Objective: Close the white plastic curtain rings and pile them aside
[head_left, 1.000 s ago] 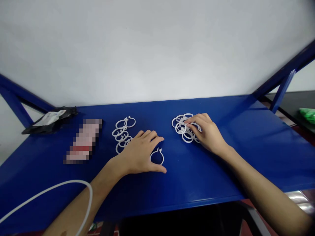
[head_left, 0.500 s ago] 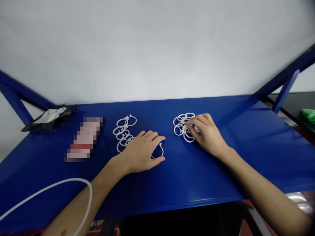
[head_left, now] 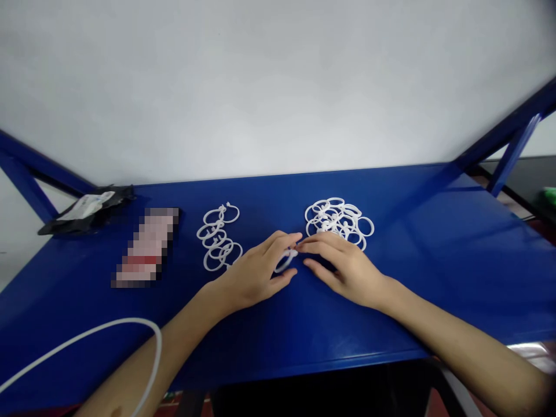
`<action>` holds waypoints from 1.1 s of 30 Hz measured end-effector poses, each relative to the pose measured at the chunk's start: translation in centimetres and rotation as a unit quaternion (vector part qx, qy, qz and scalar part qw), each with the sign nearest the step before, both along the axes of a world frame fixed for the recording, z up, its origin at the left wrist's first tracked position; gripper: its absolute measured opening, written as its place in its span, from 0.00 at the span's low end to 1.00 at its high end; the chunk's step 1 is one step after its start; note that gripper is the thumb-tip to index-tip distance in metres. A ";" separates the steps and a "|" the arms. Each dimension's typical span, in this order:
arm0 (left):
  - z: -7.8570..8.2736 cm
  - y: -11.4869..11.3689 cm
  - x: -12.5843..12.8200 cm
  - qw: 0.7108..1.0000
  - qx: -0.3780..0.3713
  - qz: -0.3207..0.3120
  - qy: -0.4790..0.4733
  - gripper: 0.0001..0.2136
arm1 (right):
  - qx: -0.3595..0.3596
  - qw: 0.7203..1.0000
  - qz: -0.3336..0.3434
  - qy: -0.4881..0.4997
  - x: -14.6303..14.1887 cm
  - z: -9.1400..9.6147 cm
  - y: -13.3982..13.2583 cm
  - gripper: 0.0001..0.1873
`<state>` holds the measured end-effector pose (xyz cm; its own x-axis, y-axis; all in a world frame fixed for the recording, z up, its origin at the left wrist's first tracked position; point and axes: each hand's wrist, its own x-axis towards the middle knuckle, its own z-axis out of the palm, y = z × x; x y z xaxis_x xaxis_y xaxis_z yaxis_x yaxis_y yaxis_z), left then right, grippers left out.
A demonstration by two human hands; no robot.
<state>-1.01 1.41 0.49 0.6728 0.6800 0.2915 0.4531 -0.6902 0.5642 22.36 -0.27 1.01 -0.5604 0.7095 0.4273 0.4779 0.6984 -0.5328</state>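
Note:
My left hand [head_left: 256,272] and my right hand [head_left: 343,266] meet at the middle of the blue table [head_left: 434,278]. Between their fingertips is one white plastic ring [head_left: 284,260], pinched by my left thumb and fingers, with my right index finger touching its top. A loose pile of white rings [head_left: 341,219] lies just behind my right hand. A linked string of white rings [head_left: 218,238] lies to the left of my left hand.
A blurred pink and red packet [head_left: 147,246] lies left of the ring chain. A black bag with a white label [head_left: 84,208] sits at the table's far left corner. A white cable [head_left: 87,341] loops over my left forearm. Blue frame struts rise at both sides.
My left hand has lifted the single ring off the table. My right hand left the ring pile and moved left and nearer to meet it, uncovering the pile.

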 end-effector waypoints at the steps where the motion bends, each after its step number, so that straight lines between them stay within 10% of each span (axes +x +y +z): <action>1: -0.1 0.0 0.0 1.000 0.002 -0.001 -0.011 0.24 | -0.007 1.000 0.000 0.004 0.0 -0.1 0.0 0.12; 15: 0.3 1.0 -0.4 0.994 0.071 0.077 0.005 0.07 | 0.014 0.999 0.022 -0.030 -0.7 -0.1 -0.4 0.11; 27: 1.9 -0.8 0.8 0.965 -0.227 0.111 -0.064 0.15 | 0.205 0.977 0.005 -0.063 -1.4 0.8 -1.6 0.12; 33: 1.6 -0.9 1.0 0.958 -0.258 0.119 -0.036 0.15 | 0.227 0.973 0.015 -0.032 -1.2 1.3 -1.7 0.11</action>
<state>-0.02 0.54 2.08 0.4717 0.8777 -0.0842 0.5099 -0.1936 0.8382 21.14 -1.97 2.29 -0.6136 0.4391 0.6563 0.4756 0.8690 -0.1368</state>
